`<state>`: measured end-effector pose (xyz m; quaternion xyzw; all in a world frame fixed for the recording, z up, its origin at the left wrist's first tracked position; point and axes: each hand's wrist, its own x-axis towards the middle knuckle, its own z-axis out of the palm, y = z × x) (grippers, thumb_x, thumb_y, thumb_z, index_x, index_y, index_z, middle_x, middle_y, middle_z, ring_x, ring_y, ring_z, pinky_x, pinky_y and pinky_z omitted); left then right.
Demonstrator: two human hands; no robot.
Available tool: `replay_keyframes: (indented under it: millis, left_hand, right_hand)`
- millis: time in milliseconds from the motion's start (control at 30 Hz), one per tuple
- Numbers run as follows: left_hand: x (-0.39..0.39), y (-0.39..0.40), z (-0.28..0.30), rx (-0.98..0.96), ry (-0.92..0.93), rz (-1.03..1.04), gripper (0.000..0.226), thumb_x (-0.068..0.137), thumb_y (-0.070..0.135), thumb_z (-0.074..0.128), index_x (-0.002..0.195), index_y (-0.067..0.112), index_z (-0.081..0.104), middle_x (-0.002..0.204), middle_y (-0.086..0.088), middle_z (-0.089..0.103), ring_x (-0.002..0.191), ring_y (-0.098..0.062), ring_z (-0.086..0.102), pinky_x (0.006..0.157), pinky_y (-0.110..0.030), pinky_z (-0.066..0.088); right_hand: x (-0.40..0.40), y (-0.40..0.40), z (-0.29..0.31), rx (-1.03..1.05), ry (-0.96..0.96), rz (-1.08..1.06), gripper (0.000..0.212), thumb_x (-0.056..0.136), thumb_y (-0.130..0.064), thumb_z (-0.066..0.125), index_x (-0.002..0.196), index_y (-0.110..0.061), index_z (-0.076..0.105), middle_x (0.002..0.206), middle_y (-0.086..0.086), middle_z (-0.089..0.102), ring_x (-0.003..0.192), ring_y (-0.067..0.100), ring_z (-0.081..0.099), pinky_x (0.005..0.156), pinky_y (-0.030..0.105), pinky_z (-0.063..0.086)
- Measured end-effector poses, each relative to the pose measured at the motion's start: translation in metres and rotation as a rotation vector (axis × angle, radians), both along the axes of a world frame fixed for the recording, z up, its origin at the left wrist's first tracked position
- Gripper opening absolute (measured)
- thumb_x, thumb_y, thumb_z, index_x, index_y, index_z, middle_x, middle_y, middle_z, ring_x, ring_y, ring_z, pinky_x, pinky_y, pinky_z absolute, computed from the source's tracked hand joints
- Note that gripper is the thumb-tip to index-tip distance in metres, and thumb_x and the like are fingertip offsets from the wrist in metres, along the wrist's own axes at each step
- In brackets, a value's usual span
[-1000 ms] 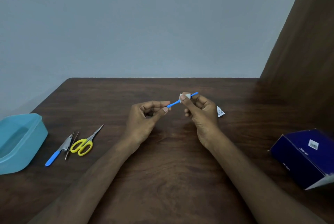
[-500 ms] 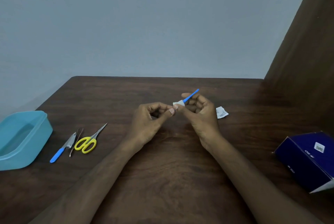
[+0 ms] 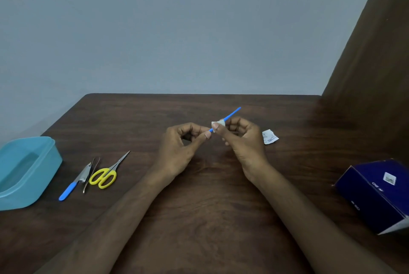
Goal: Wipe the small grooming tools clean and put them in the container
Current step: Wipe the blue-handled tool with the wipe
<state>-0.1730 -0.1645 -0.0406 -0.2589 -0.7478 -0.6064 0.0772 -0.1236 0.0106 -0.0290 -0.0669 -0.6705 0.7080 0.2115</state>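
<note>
The dark wooden table (image 3: 199,218) carried everything, and the layout read like a small production line. Off on the right edge sat the dark blue box (image 3: 376,194), well apart from the work and, as far as could be judged, out of play. On the far left the teal container (image 3: 28,172) stood open-topped and waiting, close enough for a drop-off once a tool was done. Between it and the hands lay the queue: yellow-handled scissors (image 3: 104,177), thin tweezers (image 3: 89,174) just beside them, and a blue-handled nail tool (image 3: 73,183) alongside, all parked near the container, apparently yet to be cleaned. Centre stage, above the table, the left hand (image 3: 179,152) pinched the near end of the thin blue stick (image 3: 230,114) between thumb and forefinger, steadying it like a vice, other fingers curled in. The right hand (image 3: 243,143) pinched a small white wipe (image 3: 219,123) around the shaft, so a slide along it would scrub all sides at once; the far tip poked out past the fingers. Just right of that hand lay a torn white sachet (image 3: 269,137), likely the wipe's wrapper.
</note>
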Motion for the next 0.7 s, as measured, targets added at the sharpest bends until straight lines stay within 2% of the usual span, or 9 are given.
replay_keyframes:
  millis: [100, 233, 400, 533, 567, 633, 700]
  left_hand:
    - [0.001, 0.0, -0.001, -0.012, 0.032, 0.007, 0.002, 0.093, 0.022, 0.083, 0.093, 0.024, 0.084, 0.086, 0.006, 0.081, 0.073, -0.009, 0.062, 0.072, -0.035, 0.054]
    - [0.0, 0.0, -0.001, 0.005, 0.043, 0.0, 0.002, 0.092, 0.024, 0.085, 0.093, 0.025, 0.085, 0.085, 0.006, 0.081, 0.071, -0.01, 0.061, 0.07, -0.036, 0.053]
    - [0.003, 0.002, 0.001, 0.019, -0.002, 0.008, 0.002, 0.093, 0.025, 0.083, 0.092, 0.025, 0.085, 0.085, 0.007, 0.081, 0.073, -0.009, 0.065, 0.073, -0.036, 0.054]
    - [0.007, 0.001, 0.005, -0.002, -0.019, -0.042, 0.017, 0.102, 0.028, 0.073, 0.091, 0.02, 0.083, 0.088, 0.001, 0.08, 0.078, -0.028, 0.068, 0.076, -0.046, 0.053]
    - [0.007, 0.0, 0.007, -0.003, -0.024, -0.061, 0.02, 0.103, 0.028, 0.071, 0.09, 0.018, 0.082, 0.086, 0.001, 0.08, 0.074, -0.023, 0.064, 0.071, -0.043, 0.05]
    - [0.01, -0.001, 0.01, -0.01, -0.059, -0.09, 0.024, 0.106, 0.026, 0.067, 0.089, 0.015, 0.08, 0.076, 0.011, 0.074, 0.069, -0.005, 0.055, 0.062, -0.027, 0.043]
    - [0.011, -0.001, 0.011, -0.033, -0.088, -0.108, 0.027, 0.108, 0.023, 0.062, 0.088, 0.014, 0.078, 0.071, 0.019, 0.069, 0.065, 0.001, 0.052, 0.06, -0.015, 0.04]
  right_hand:
    - [0.0, 0.002, -0.002, -0.03, -0.021, -0.014, 0.023, 0.082, -0.031, 0.091, 0.093, -0.013, 0.082, 0.083, 0.003, 0.078, 0.067, 0.007, 0.06, 0.067, 0.029, 0.05]
    - [0.003, -0.005, -0.003, 0.007, 0.023, 0.043, 0.014, 0.086, -0.022, 0.089, 0.091, -0.012, 0.081, 0.081, 0.003, 0.076, 0.067, 0.005, 0.061, 0.067, 0.023, 0.051]
    - [0.003, -0.002, -0.001, 0.017, 0.051, 0.015, 0.016, 0.085, -0.028, 0.089, 0.089, -0.014, 0.082, 0.081, 0.001, 0.077, 0.069, 0.005, 0.061, 0.073, 0.031, 0.05]
    - [0.002, 0.003, 0.0, 0.061, 0.103, 0.039, 0.014, 0.086, -0.024, 0.089, 0.094, -0.015, 0.083, 0.086, 0.001, 0.079, 0.077, 0.008, 0.067, 0.078, 0.034, 0.053]
    - [0.002, 0.002, 0.0, 0.072, 0.117, 0.056, 0.014, 0.085, -0.022, 0.089, 0.095, -0.014, 0.083, 0.087, 0.002, 0.08, 0.079, 0.011, 0.069, 0.081, 0.036, 0.055]
    - [0.005, -0.002, 0.0, 0.085, 0.136, 0.096, 0.019, 0.083, -0.02, 0.09, 0.098, -0.01, 0.082, 0.088, 0.007, 0.081, 0.083, 0.016, 0.073, 0.085, 0.039, 0.057]
    - [0.006, -0.004, -0.001, 0.081, 0.141, 0.126, 0.021, 0.082, -0.019, 0.091, 0.098, -0.01, 0.082, 0.088, 0.01, 0.081, 0.084, 0.019, 0.075, 0.086, 0.039, 0.058]
